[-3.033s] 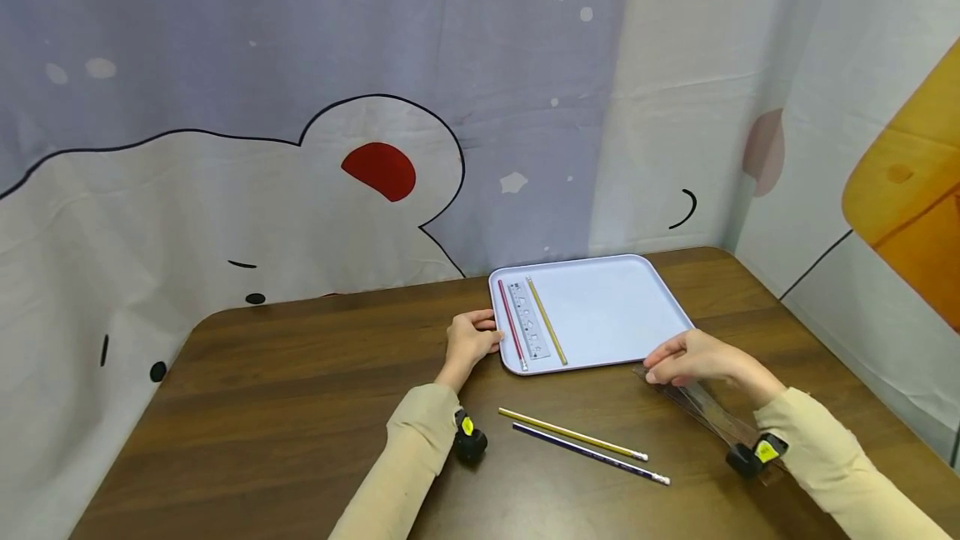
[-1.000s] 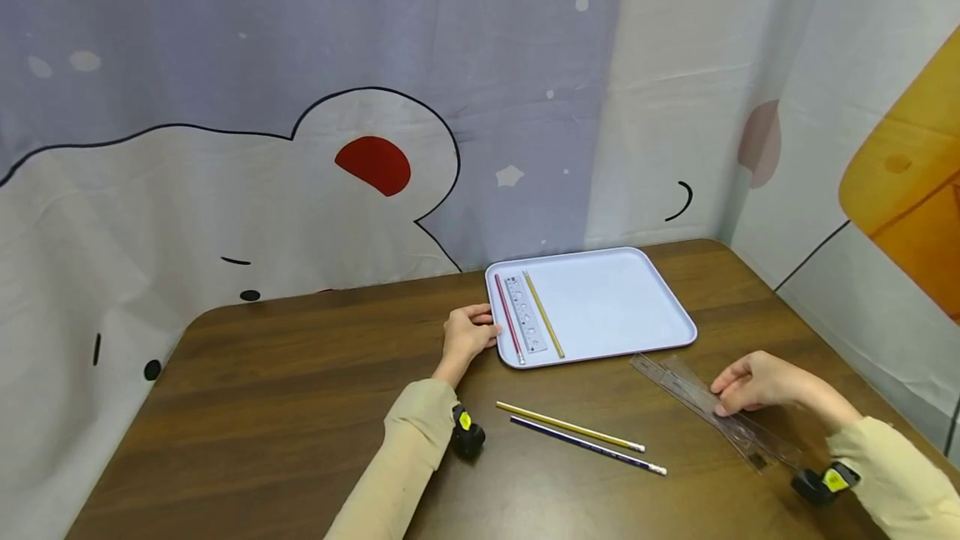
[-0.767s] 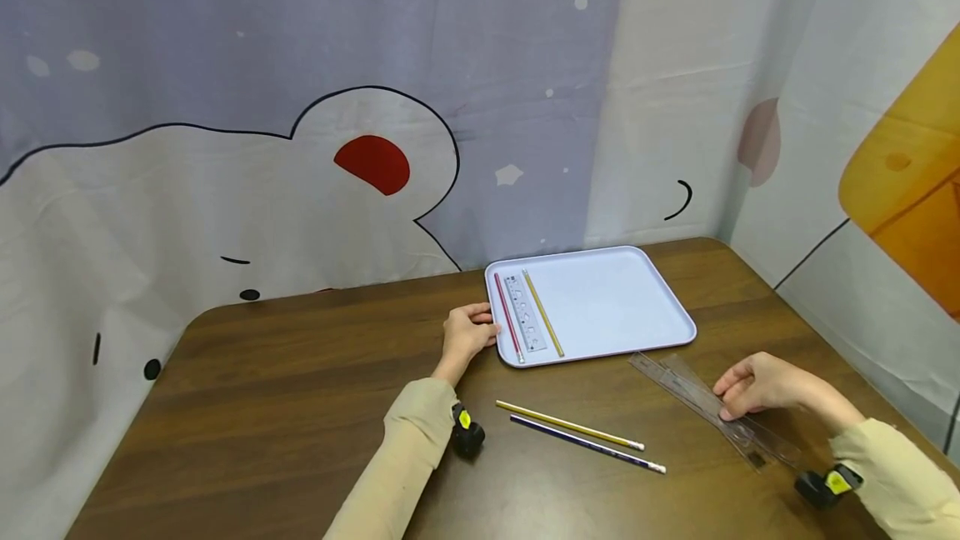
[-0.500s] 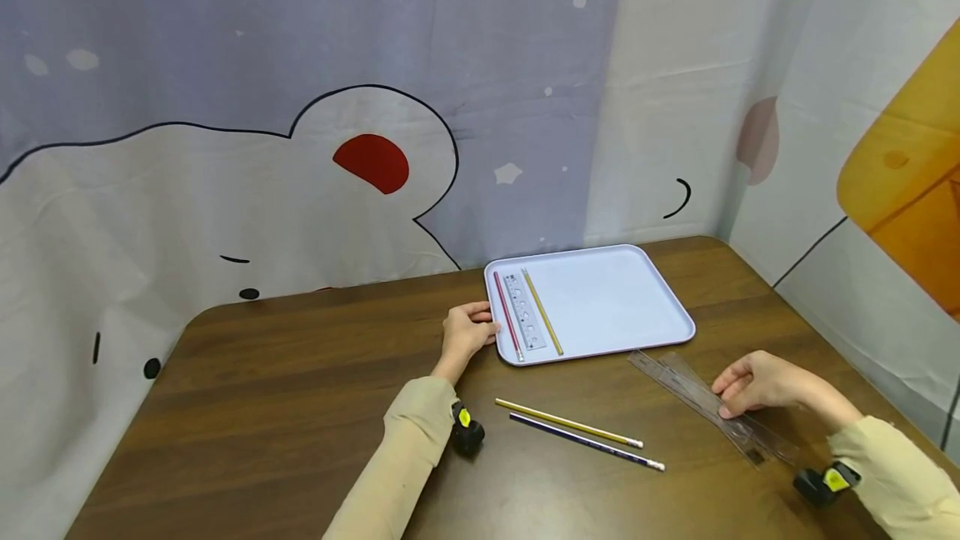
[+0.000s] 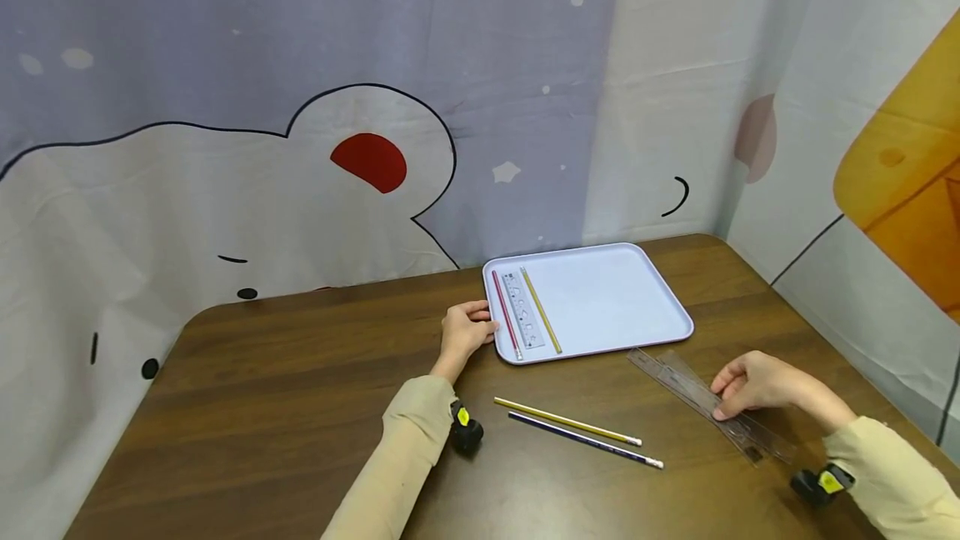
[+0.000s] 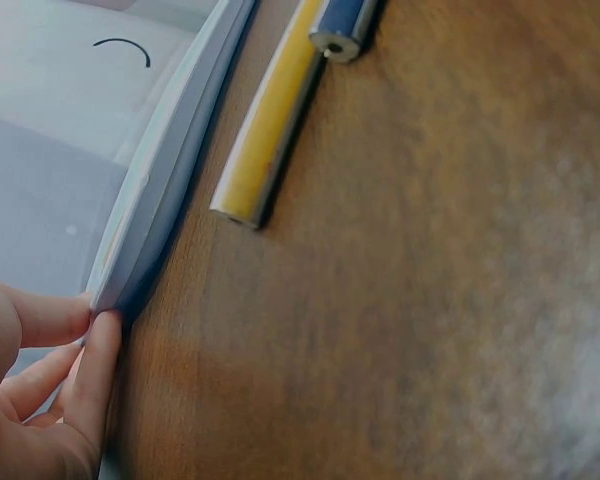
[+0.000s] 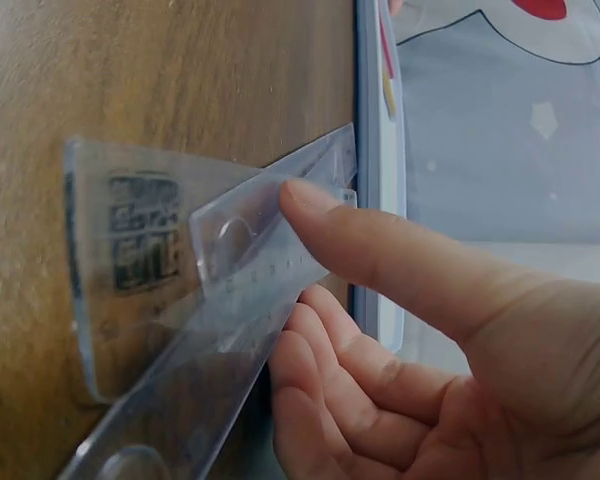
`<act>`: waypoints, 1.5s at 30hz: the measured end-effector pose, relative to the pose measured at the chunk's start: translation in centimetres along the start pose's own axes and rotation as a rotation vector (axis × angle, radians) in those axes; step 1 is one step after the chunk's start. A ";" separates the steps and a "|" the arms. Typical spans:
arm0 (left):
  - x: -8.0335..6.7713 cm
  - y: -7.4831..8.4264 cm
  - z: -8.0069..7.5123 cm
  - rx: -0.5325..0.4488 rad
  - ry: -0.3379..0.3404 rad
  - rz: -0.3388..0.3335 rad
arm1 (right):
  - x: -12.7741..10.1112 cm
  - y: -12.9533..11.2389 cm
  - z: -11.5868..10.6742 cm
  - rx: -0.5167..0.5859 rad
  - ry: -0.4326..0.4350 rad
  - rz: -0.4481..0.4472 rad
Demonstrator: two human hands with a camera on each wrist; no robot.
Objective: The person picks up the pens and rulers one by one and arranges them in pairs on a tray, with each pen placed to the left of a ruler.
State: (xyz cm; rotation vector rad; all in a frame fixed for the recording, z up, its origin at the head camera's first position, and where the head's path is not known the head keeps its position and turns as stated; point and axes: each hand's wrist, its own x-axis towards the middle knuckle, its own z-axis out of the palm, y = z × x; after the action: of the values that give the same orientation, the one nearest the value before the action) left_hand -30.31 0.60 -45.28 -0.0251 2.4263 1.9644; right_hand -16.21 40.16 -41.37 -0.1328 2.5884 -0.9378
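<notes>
My left hand (image 5: 474, 325) grips the left rim of a pale tray (image 5: 615, 298); its fingertips (image 6: 95, 335) pinch the tray's edge (image 6: 170, 160). In the tray lie a red pencil (image 5: 506, 325), a small ruler (image 5: 522, 322) and a yellow pencil (image 5: 542, 322). My right hand (image 5: 726, 402) holds clear rulers (image 5: 686, 386) lying overlapped on the table right of the tray. The thumb (image 7: 380, 250) presses on the narrower ruler (image 7: 270, 260), and the fingers (image 7: 330, 400) curl at its edge. A wider labelled ruler (image 7: 130, 270) lies beneath.
A yellow pencil (image 5: 566, 422) and a blue pencil (image 5: 585, 440) lie side by side on the brown table (image 5: 285, 390) between my arms; their ends show as yellow pencil (image 6: 270, 120) and blue pencil (image 6: 345, 25). Printed curtains close in the back and right.
Three seconds ago my right hand was at the rulers' far end by the tray; it has slid toward me along them. Over the last second nothing visibly moved. The left hand stayed put.
</notes>
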 end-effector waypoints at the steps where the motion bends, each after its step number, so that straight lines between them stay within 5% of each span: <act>1: 0.0 0.0 0.0 -0.001 0.000 0.002 | 0.0 -0.1 0.1 -0.014 0.010 0.006; 14: 0.1 -0.1 0.1 0.026 0.009 -0.002 | 0.2 -0.3 0.1 0.036 -0.006 0.060; 45: 0.2 -0.1 0.0 0.017 0.003 -0.015 | 0.3 1.2 -0.3 0.213 -0.120 -0.014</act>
State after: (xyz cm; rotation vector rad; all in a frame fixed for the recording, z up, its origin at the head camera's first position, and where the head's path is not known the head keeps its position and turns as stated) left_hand -30.49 0.57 -45.42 -0.0461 2.4376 1.9389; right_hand -16.52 41.18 -42.04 -0.1442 2.3643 -1.1660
